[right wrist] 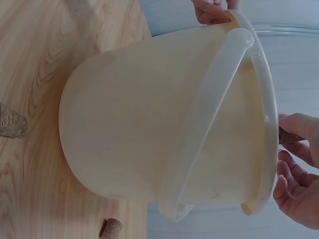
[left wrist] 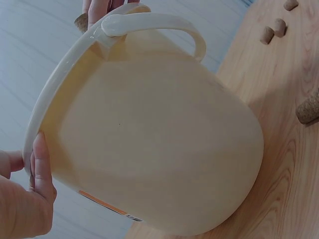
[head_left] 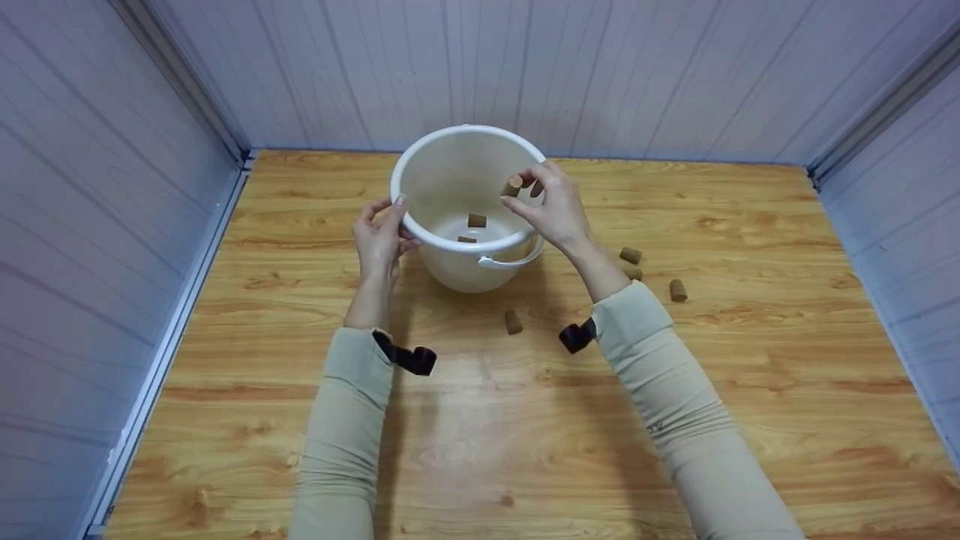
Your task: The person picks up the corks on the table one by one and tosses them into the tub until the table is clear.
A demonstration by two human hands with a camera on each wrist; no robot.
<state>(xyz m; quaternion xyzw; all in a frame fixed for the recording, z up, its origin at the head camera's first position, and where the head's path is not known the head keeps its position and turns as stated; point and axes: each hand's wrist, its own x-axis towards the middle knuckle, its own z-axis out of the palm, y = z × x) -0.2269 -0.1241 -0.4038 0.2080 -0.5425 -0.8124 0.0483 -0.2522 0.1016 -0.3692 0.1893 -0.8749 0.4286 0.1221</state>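
Observation:
A white plastic bucket (head_left: 469, 274) stands upright on the wooden table. My left hand (head_left: 377, 238) grips its rim on the left, thumb at the edge and fingers against the outer wall, as the left wrist view also shows. Above the right part of the bucket's mouth, my right hand (head_left: 559, 208) pinches a cork stopper (head_left: 513, 186) between thumb and fingers. Inside, one cork (head_left: 477, 220) lies on the bottom, and another cork (head_left: 466, 240) is partly hidden by the near rim. The bucket's handle (head_left: 517, 261) hangs down at the front right.
One loose cork (head_left: 513, 322) lies on the table (head_left: 480, 450) in front of the bucket. To the right are a cork (head_left: 631, 255), a second cork (head_left: 678, 290) and a third, partly covered by the right forearm. Pale panel walls (head_left: 637, 82) enclose the back and sides.

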